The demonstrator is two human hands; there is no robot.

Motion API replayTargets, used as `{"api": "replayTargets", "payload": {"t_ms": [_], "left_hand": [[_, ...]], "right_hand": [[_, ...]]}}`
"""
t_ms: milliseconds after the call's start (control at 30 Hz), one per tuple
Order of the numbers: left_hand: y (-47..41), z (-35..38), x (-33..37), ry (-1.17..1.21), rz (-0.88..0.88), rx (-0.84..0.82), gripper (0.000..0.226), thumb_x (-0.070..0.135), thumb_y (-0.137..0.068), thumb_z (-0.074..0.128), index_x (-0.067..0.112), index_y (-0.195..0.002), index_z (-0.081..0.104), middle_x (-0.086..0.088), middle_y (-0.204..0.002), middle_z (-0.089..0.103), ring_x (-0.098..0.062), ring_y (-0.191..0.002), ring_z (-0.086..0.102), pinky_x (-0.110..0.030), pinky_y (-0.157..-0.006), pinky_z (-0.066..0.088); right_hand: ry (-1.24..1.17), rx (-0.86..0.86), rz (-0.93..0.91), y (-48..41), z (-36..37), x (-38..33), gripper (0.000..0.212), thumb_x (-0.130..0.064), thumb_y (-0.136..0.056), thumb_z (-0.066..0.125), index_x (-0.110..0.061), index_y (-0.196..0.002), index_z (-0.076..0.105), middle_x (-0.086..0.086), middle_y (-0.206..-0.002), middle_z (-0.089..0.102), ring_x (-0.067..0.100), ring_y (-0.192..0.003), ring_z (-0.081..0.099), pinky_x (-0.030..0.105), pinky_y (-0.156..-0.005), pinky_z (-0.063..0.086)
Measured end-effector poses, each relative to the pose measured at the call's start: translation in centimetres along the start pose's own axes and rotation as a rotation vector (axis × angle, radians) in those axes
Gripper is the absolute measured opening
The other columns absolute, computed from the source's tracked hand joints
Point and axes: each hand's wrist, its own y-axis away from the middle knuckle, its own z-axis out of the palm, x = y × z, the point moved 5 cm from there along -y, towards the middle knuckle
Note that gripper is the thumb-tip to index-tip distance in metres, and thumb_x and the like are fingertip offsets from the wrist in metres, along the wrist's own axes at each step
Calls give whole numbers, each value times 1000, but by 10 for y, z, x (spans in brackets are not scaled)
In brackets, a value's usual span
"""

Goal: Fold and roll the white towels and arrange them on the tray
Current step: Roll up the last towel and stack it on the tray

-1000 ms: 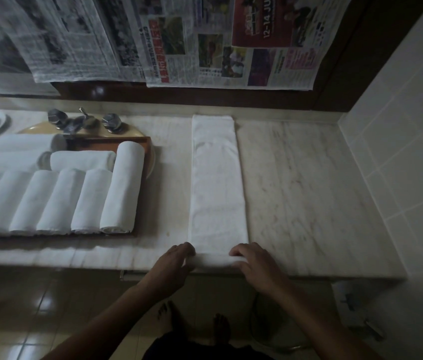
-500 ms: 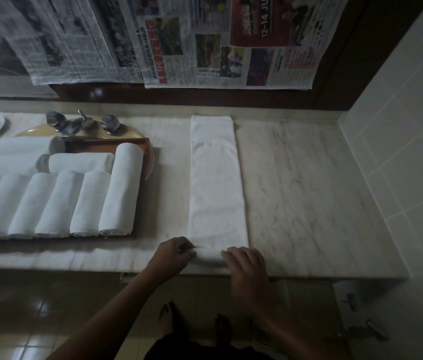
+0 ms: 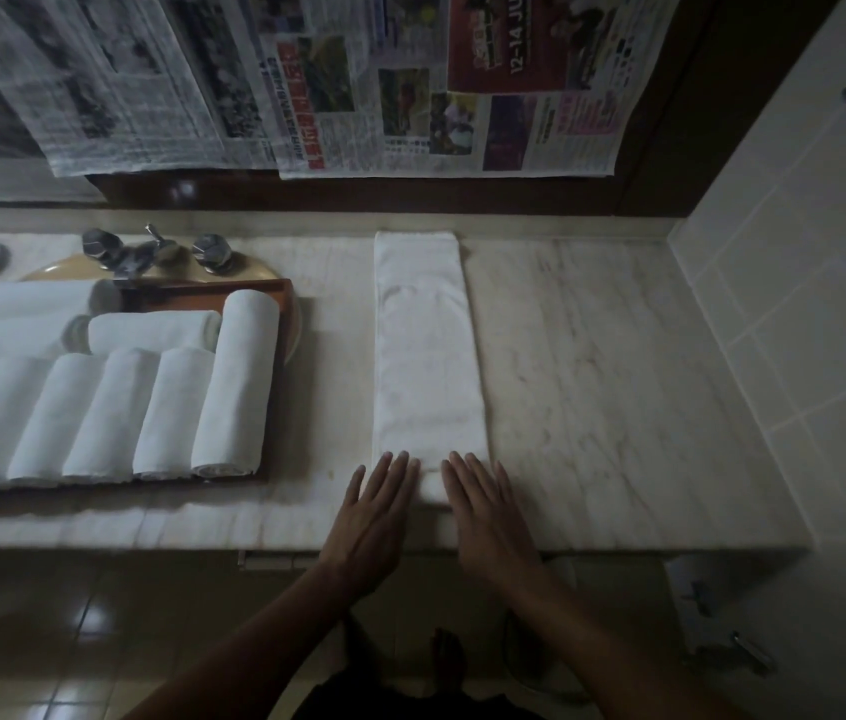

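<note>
1. Towel [image 3: 423, 356], folded into a long narrow strip, lies flat on the marble bench [image 3: 592, 381], running from the back edge to the front.
2. Both hands are flat on its near end, palms down, fingers straight and a bit spread. The left hand [image 3: 374, 517] is at the left corner and the right hand [image 3: 488, 517] at the right. Nothing pinched.
3. Off to the left, apart from it, a brown tray [image 3: 283, 324] is packed with rolled towels [image 3: 161, 413]: a row side by side in front, a few crosswise behind.
4. That tray sits over a beige basin [image 3: 62, 265], with metal taps [image 3: 156, 249] just behind.
5. Newspaper sheets [image 3: 410, 96] hang along the back, and a tiled wall [image 3: 800, 304] closes the right side.
</note>
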Motion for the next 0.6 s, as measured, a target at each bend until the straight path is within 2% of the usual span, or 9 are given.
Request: {"api": "replayTargets", "payload": {"t_ms": [67, 167, 267, 367, 433, 500, 600], "left_hand": [[-3, -3, -8, 24, 20, -22, 85, 10, -86, 65, 11, -161, 24, -13, -164, 35, -31, -152, 33, -48, -120, 30], [3, -7, -20, 77, 44, -23, 81, 4, -85, 64, 11, -158, 31, -12, -159, 44, -29, -147, 43, -45, -117, 38], [14, -9, -26, 45, 140, -22, 76, 8, -78, 74, 10, -148, 44, -11, -148, 56, -26, -137, 54, -44, -105, 51], [22, -12, -24, 134, 177, -22, 58, 10, -85, 66, 14, -141, 50, -6, -144, 57, -22, -128, 58, -37, -100, 53], [26, -16, -24, 255, 129, -26, 47, 12, -89, 60, 18, -135, 51, -2, -142, 52, -20, -107, 63, -36, -86, 56], [30, -21, -25, 340, 86, -7, 39, 13, -91, 63, 19, -128, 53, -1, -140, 44, -17, -86, 62, -35, -73, 57], [30, -25, -28, 403, 47, 42, 36, 16, -91, 69, 16, -125, 59, 2, -125, 47, -8, -92, 53, -21, -80, 49]], "right_hand": [[9, -19, -26, -5, -2, 3, 72, -10, -84, 37, -7, -156, 38, 14, -158, 44, 33, -146, 42, 52, -124, 26], [-49, -29, -44, -5, -6, 10, 73, -3, -82, 61, -10, -152, 44, 11, -149, 54, 29, -136, 52, 46, -116, 38], [-127, -15, -63, 4, -9, 17, 60, -10, -86, 73, -9, -143, 55, 13, -137, 63, 31, -125, 62, 41, -105, 50], [-225, -47, -114, 15, -12, 17, 50, -17, -90, 73, -12, -137, 59, 10, -138, 62, 27, -126, 60, 37, -105, 49], [-287, -45, -121, 20, -17, 18, 46, -22, -93, 71, -17, -137, 59, 4, -142, 56, 19, -130, 53, 32, -107, 45], [-345, -40, -75, 22, -21, 22, 44, -26, -95, 70, -23, -138, 60, -3, -141, 50, 13, -128, 49, 28, -105, 45], [-470, -62, 32, 19, -27, 30, 45, -32, -93, 72, -28, -136, 64, -10, -128, 54, 7, -117, 49, 30, -102, 47]]}}
